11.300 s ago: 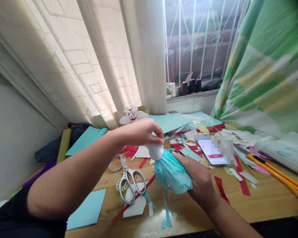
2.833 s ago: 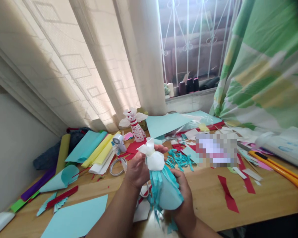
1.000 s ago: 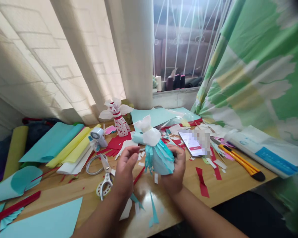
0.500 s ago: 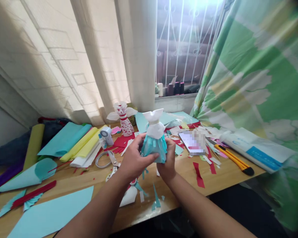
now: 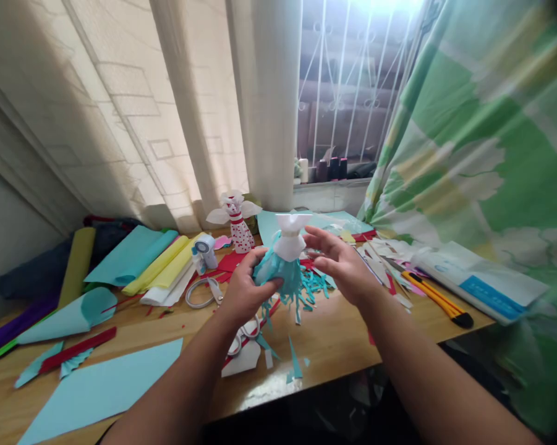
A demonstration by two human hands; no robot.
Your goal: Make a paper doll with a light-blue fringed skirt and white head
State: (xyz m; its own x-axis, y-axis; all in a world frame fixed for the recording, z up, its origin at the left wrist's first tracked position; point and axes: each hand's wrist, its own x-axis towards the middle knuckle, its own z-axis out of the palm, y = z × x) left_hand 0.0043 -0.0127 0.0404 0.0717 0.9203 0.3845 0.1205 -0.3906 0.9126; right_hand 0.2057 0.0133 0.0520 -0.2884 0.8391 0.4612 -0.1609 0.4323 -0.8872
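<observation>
A small paper dress (image 5: 290, 245) stands upright in my left hand (image 5: 245, 290), above the middle of the table. Its top and waist flap are white; the skirt is turquoise, with thin strips dangling from the lower edge. My left fingers and thumb close around the skirt's left side. Just right of the dress, my right hand (image 5: 345, 269) is held with its fingers apart and nothing in it. Behind the dress and between the hands lies a heap of cut turquoise paper strips (image 5: 315, 285). White-handled scissors (image 5: 245, 334) rest below my left hand, partly covered by my wrist.
A red-and-white paper dress (image 5: 242, 232) stands at the back. Rolled paper (image 5: 120, 253) and a light blue sheet (image 5: 106, 392) lie left. On the right are a yellow utility knife (image 5: 438, 300) and a white-and-blue package (image 5: 482, 278). Curtains hang behind the wooden table (image 5: 324, 349).
My right hand has let go of the skirt and moved right, opening. The dress has shifted slightly down, its skirt strips hang looser, and the turquoise heap now shows. The view has shifted a little.
</observation>
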